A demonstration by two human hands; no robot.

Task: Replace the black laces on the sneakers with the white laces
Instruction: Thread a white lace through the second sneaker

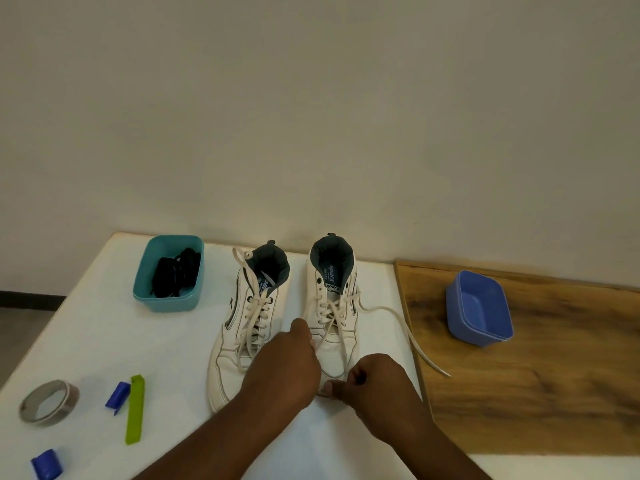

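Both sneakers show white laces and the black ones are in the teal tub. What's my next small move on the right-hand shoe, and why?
Probably take up the loose white lace end, which trails off the right-hand sneaker onto the wooden board, and even it against the other end. Both hands, left hand and right hand, sit at that shoe's toe, and its upper eyelets look unthreaded, so the lacing seems unfinished.

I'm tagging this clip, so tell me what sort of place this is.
Probably a staged indoor worktable against a plain wall, not a shoe shop: a white-covered table with sneakers, sorting tubs such as the teal tub, and tape.
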